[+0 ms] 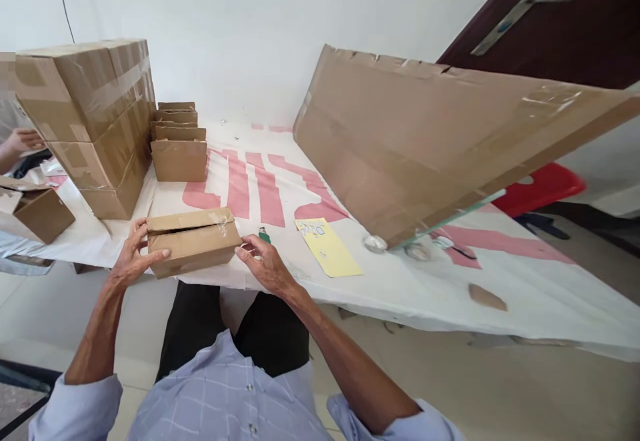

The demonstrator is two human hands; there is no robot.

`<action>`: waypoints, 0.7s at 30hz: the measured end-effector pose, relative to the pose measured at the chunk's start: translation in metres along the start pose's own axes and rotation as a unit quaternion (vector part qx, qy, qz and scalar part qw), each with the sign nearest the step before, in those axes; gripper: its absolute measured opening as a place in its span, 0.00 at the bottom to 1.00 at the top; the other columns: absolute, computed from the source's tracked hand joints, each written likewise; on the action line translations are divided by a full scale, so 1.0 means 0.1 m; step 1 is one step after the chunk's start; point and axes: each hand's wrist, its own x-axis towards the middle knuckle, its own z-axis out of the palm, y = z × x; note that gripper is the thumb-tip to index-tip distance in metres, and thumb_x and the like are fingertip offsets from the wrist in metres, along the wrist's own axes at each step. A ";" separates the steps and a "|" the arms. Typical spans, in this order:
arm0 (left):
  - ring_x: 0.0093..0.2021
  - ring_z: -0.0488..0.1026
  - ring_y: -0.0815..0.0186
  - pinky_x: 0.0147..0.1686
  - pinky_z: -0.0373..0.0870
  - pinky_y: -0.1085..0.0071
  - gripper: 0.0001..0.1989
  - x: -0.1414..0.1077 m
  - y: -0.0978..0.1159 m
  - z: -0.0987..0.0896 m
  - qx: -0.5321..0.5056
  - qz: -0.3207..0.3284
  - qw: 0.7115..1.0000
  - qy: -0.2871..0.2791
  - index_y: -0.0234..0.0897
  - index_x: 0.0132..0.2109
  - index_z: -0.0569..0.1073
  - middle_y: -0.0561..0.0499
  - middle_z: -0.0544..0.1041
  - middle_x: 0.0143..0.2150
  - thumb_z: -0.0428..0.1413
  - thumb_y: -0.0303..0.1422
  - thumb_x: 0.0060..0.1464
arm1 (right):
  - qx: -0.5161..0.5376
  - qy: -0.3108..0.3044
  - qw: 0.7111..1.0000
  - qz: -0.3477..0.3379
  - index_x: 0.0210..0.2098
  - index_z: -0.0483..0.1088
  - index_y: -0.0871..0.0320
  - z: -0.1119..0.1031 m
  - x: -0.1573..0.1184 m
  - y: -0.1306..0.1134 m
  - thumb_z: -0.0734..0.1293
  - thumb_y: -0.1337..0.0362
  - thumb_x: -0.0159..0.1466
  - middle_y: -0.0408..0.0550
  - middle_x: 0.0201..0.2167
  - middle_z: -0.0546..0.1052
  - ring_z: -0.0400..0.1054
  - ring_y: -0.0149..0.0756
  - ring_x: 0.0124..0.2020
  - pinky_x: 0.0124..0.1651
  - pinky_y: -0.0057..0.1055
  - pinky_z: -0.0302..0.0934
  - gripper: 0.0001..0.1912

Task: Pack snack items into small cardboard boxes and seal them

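A small cardboard box lies near the front edge of the table, its top flaps almost closed with a dark gap between them. My left hand grips its left end, thumb on the front face and fingers round the back corner. At the right end, my right hand presses its bent fingers against the corner of the box. Just beyond that hand is a small green object, partly covered. A yellow sheet with handwriting lies to its right.
Taped cartons are stacked at the left, beside a row of small open boxes. A large cardboard sheet leans on the right, near tape rolls. Another person's hand shows at far left, above an open box.
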 end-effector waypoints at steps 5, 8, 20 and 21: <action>0.68 0.72 0.44 0.67 0.75 0.49 0.30 -0.01 0.10 0.14 -0.009 -0.012 0.998 -0.055 0.47 0.58 0.80 0.45 0.68 0.68 0.69 0.54 0.53 | -0.066 0.052 0.996 -0.019 0.43 0.76 0.53 -0.15 -0.02 -0.13 0.71 0.50 0.68 0.52 0.43 0.83 0.78 0.43 0.39 0.42 0.39 0.72 0.13; 0.68 0.72 0.44 0.65 0.76 0.50 0.30 0.00 0.12 0.16 0.000 -0.007 0.998 -0.056 0.47 0.59 0.79 0.45 0.69 0.67 0.68 0.54 0.52 | -0.103 0.072 0.989 -0.071 0.47 0.77 0.52 -0.17 0.03 -0.24 0.72 0.55 0.68 0.53 0.49 0.81 0.77 0.43 0.44 0.46 0.40 0.73 0.11; 0.74 0.67 0.39 0.69 0.72 0.40 0.44 0.06 0.09 0.11 0.025 0.005 0.996 -0.088 0.53 0.72 0.67 0.43 0.67 0.74 0.71 0.53 0.52 | -0.225 0.031 0.973 -0.032 0.45 0.81 0.52 -0.03 0.28 -0.33 0.75 0.52 0.68 0.54 0.52 0.75 0.72 0.50 0.54 0.58 0.48 0.70 0.12; 0.74 0.67 0.39 0.69 0.73 0.40 0.43 0.06 0.09 0.11 0.031 0.012 0.995 -0.091 0.52 0.71 0.68 0.43 0.67 0.74 0.70 0.53 0.52 | -0.214 0.031 0.976 -0.039 0.44 0.81 0.52 -0.03 0.31 -0.31 0.75 0.53 0.68 0.54 0.51 0.76 0.71 0.51 0.54 0.59 0.49 0.69 0.11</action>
